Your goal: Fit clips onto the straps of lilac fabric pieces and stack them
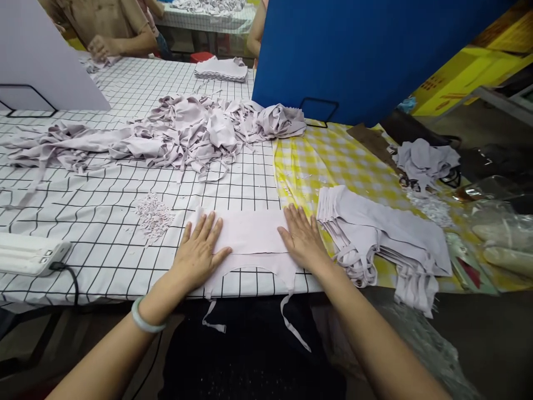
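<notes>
A pale pink strapped garment (pixel 252 230) lies flat at the table's front edge, its two thin straps hanging over the side. My left hand (pixel 200 247) rests palm down on its left end, fingers spread, with a pale bangle on the wrist. On the garment's right end my right hand (pixel 302 236) presses flat, fingers stretched out. Just right of that hand sits a stack of similar garments (pixel 387 222), with bunched straps dangling past the edge. A small heap of pale scraps (pixel 154 218) lies to the left of my left hand.
A long crumpled pile of garments (pixel 187 133) spans the grid-patterned tablecloth (pixel 137 266). A blue board (pixel 333 61) and a white board (pixel 45 61) stand behind. At left is a white corded device (pixel 31 254). Another person's hand (pixel 102 47) works across the table beyond a folded stack (pixel 221 69).
</notes>
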Demonstrator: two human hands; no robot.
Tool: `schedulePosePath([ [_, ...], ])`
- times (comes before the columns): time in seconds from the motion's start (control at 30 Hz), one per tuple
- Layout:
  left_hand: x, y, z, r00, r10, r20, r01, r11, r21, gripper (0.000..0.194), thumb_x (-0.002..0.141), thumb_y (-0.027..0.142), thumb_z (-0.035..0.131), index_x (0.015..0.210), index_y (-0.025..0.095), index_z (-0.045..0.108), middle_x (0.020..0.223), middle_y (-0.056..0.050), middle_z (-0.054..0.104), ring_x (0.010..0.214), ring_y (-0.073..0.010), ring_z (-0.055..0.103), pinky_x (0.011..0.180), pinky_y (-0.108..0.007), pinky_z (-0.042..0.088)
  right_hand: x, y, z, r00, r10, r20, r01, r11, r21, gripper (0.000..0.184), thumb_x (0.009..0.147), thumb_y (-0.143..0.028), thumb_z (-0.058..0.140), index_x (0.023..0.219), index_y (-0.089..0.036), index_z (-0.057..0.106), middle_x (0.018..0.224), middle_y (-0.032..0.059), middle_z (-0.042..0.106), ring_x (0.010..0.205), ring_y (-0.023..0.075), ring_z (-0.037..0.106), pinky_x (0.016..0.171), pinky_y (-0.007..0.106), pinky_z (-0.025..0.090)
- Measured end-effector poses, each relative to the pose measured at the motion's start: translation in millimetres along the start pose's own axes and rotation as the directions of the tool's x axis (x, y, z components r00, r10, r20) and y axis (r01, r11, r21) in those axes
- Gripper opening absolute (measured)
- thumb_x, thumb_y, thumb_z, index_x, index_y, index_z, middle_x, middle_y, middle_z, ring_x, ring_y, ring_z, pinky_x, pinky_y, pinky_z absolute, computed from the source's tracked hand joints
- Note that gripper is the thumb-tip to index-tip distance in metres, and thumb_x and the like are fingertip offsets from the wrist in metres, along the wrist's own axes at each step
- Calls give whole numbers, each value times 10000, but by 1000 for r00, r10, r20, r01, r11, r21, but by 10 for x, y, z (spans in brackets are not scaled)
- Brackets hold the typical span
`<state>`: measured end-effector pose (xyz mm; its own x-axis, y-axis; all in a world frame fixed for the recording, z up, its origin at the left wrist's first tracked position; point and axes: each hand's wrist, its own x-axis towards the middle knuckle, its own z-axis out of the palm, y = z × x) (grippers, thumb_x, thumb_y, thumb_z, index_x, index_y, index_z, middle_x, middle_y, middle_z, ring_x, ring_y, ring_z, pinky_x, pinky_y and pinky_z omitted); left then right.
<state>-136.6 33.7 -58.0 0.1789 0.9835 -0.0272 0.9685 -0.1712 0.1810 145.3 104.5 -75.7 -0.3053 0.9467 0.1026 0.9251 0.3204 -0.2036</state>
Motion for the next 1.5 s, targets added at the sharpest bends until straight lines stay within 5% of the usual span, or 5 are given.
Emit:
schedulePosePath([
  [0.17,364,69,-253,995,36,-89,-37,999,-18,474,978,327,431,1413,140,457,1538,-162,414,1420,-342,352,1147,-555,273,205,47,-143,975,41,-217,-9,989,147,335,927,-300,493,1219,-170,592,1167,148,645,1102,308,562,962,456,437],
  [0.5,904,108,-399,996,78,34,-72,985,-160,110,844,117,514,807,194,582,900,-62,672,935,-250,560,857,-434,363,547,-90,-260,964,-265,-10,262,944,202,87,882,-175,567,850,-227,629,838,43,664,869,238,568,818,395,405],
  [0.8,566,63,-307,901,430,-60,-416,895,163,292,937,48,387,880,217,618,1015,-73,671,917,-240,516,886,-424,358,333,-52,-291,819,-558,-132,565,825,13,255,910,-33,447,989,-198,624,1315,91,650,1281,272,513,1131,525,267],
  [1.13,676,-36,-336,898,439,34,-440,898,17,321,928,60,353,971,228,622,885,-56,653,851,-221,532,971,-435,383,492,8,-368,866,-500,2,492,853,175,216,786,-42,503,843,-234,583,801,16,606,871,220,549,1022,472,338],
  [1.5,104,-202,-263,986,141,-84,-136,989,64,579,972,343,459,1515,232,290,1578,-119,367,1478,-324,286,1193,-571,239,179,96,-225,968,-173,-180,185,981,52,474,973,-338,465,1425,-210,404,1402,164,541,1326,339,473,1091,541,357],
])
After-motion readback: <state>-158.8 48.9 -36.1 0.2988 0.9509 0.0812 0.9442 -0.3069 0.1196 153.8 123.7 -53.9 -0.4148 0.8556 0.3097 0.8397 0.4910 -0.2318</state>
